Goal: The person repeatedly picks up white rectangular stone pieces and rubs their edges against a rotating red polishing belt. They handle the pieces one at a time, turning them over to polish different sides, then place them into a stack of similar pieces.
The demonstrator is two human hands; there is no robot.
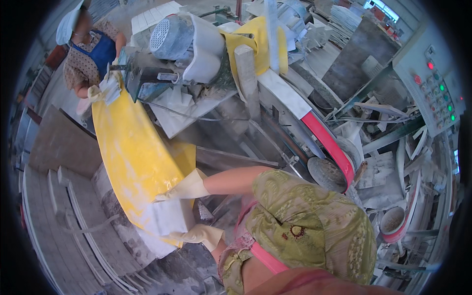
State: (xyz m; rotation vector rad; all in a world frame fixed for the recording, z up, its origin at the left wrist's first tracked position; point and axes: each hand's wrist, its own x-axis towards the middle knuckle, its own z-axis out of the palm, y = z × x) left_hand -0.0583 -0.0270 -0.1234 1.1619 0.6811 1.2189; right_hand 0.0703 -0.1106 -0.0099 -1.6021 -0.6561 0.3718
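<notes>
A white block (169,216), perhaps stacked tiles, lies at the near end of a long yellow sheet (130,152) with wet, whitish smears. My right hand (184,188), in a cream glove, grips the block's upper edge from the far side. My left hand (201,235), gloved alike, holds its lower edge near the corner. The fingertips of both hands are partly hidden. At the sheet's far end, a co-worker in a cap and blue apron (101,51) has gloved hands on a few white pieces (110,88).
A motor with a vented cover (172,37) stands beyond the sheet. A red-edged belt (327,147) runs round a wheel (327,174) to the right. A control panel (430,81) with lit buttons is at the far right. Grey slats (59,221) lie at the left.
</notes>
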